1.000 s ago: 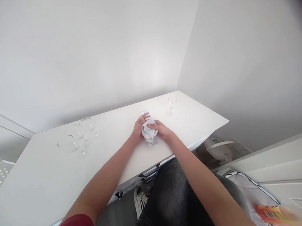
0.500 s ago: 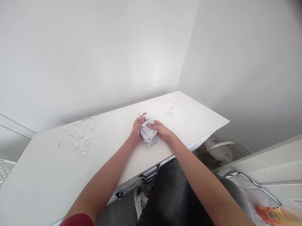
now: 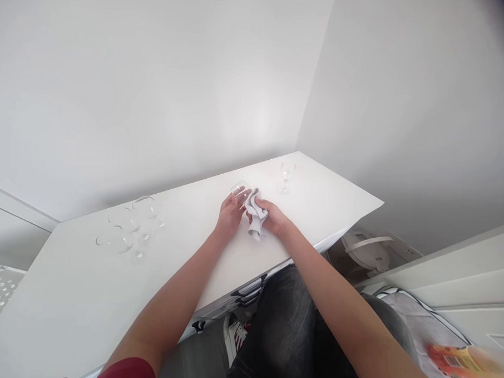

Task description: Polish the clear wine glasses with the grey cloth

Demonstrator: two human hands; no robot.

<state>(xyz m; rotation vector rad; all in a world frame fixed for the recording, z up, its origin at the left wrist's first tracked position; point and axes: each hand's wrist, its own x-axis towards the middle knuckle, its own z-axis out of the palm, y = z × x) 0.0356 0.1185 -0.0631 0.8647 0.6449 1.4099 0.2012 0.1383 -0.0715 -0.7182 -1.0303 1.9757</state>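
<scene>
head view, left hand: the left hand point(image 3: 229, 211) is curled round a clear glass point(image 3: 240, 190), fingers closed on its bowl, holding it just above the tabletop point(image 3: 196, 252) near the middle of the far edge.
head view, right hand: the right hand point(image 3: 270, 217) is closed on a crumpled pale cloth point(image 3: 256, 215), pressing it against the side of the glass, so cloth and glass touch between the two hands.
head view, progress: judging by the layout, this is a wipe in the middle of a batch; one stemmed glass point(image 3: 285, 176) stands upright alone toward the far right corner, well apart from the hands.
head view, what is left: a cluster of glasses point(image 3: 128, 230) sits toward the far left of the tabletop, some look tipped or lying over, hard to tell which since they are clear on white. whether any is wiped or not cannot be read from here.
head view, surface: white, smooth tabletop, bare along its near edge, carrying glassware only.
head view, room: plain white walls meet in a corner behind the far right corner of the tabletop; a white lidded bin point(image 3: 365, 251) stands on the floor below the right edge, a white perforated crate point(image 3: 1, 286) off the left edge, the person's dark trousers and a shoe point(image 3: 235, 332) below.
</scene>
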